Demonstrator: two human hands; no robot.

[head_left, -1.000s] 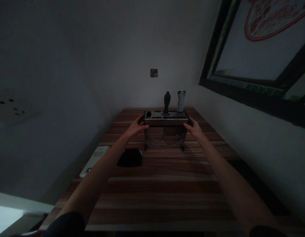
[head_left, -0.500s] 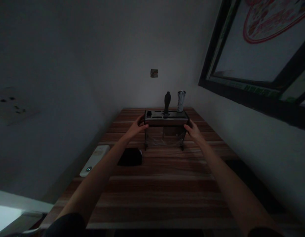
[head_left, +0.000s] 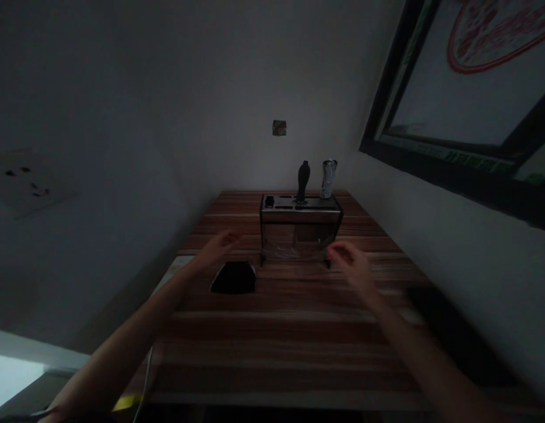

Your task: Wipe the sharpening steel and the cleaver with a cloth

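A small rack (head_left: 301,217) with a slotted metallic top and dark side legs stands toward the back of the striped wooden table. Clear plastic hangs across its lower part. Out of its top rises a dark, bulbous upright piece (head_left: 303,181), and a pale wrapped cup-shaped thing (head_left: 328,178) stands at its right. My left hand (head_left: 220,245) is apart from the rack, to its left, fingers loosely curled with nothing visible in them. Near the rack's right leg, my right hand (head_left: 352,263) is half curled and looks bare. Both hands are blurred by motion.
A black flat piece (head_left: 234,278) lies on the table (head_left: 272,341) below my left hand. My left forearm largely covers a white device (head_left: 175,267). A dark long object (head_left: 457,335) lies along the right edge. Walls bound the table, with a wall socket (head_left: 30,179) at left.
Both hands have let go of the rack's top ends and drawn back toward me, the left also outward. The rack stays standing on the table. The view has shifted slightly.
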